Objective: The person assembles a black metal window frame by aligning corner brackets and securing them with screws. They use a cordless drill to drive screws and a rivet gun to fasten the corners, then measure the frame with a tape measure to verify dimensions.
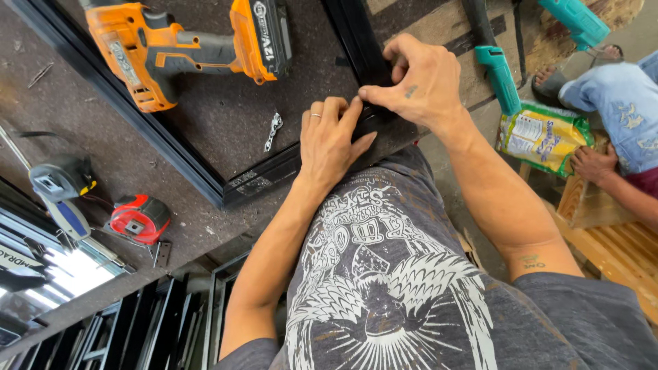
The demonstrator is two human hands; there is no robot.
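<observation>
A black metal frame [274, 175] lies on a dark worn workbench [219, 116], with one corner near the bench edge. My left hand [329, 140], a ring on one finger, lies flat on the frame's near bar with its fingers together. My right hand [415, 82] curls over the frame where an upright bar [353, 41] meets the near bar. Its thumb tip touches my left index fingertip. Whether something small sits between those fingertips is hidden.
An orange cordless drill [185, 48] lies inside the frame, beside a small metal piece [273, 131]. A red tape measure [140, 219] and a grey tool [60, 185] sit left. Right: teal tools [500, 79], a yellow-green bag [541, 137], another person's hand [593, 164], wooden slats [617, 247].
</observation>
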